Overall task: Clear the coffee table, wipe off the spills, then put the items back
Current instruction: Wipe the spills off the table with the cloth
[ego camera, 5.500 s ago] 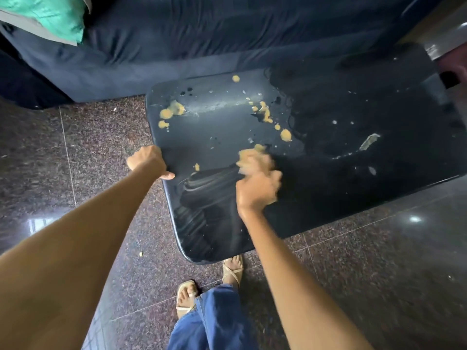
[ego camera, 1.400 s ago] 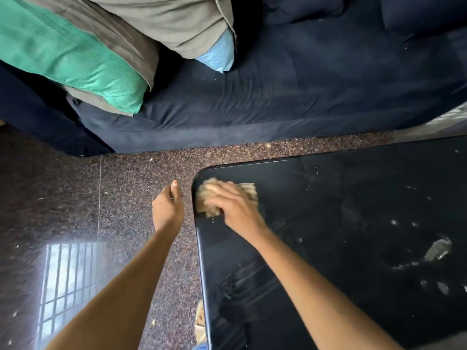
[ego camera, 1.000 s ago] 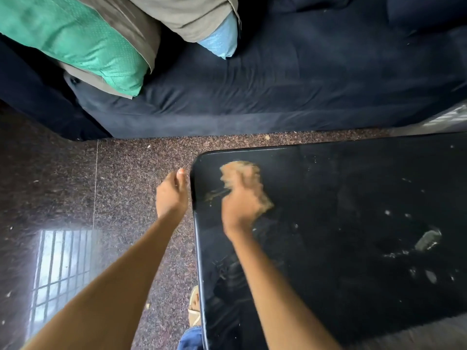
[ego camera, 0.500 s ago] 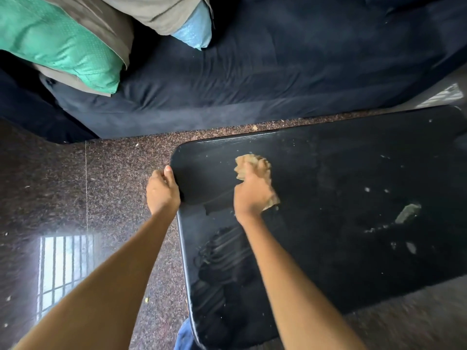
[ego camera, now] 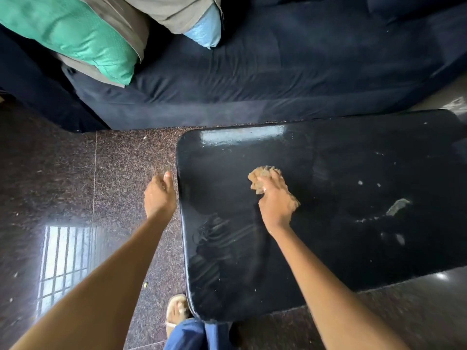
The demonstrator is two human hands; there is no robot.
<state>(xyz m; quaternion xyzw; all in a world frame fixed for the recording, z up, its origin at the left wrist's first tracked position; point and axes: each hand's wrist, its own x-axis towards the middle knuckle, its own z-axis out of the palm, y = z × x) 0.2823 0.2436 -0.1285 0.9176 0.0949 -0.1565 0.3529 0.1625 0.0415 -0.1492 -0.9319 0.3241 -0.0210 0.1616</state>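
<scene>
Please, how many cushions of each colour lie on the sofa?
Green cushion: 1
Grey cushion: 1
Light blue cushion: 1
Total: 3, all on the dark blue sofa.

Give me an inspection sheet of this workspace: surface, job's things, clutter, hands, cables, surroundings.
Surface: glossy black coffee table, wipe streaks at its near left, pale smear and specks on its right part.
Job's things: crumpled tan cloth on the tabletop.
Clutter: crumbs on the speckled stone floor.
Hands: right hand holds the cloth against the table; left hand beside the table's left edge, contact unclear.
Cables: nothing seen.
Surroundings: dark blue sofa with a green cushion; sandalled foot below.
</scene>
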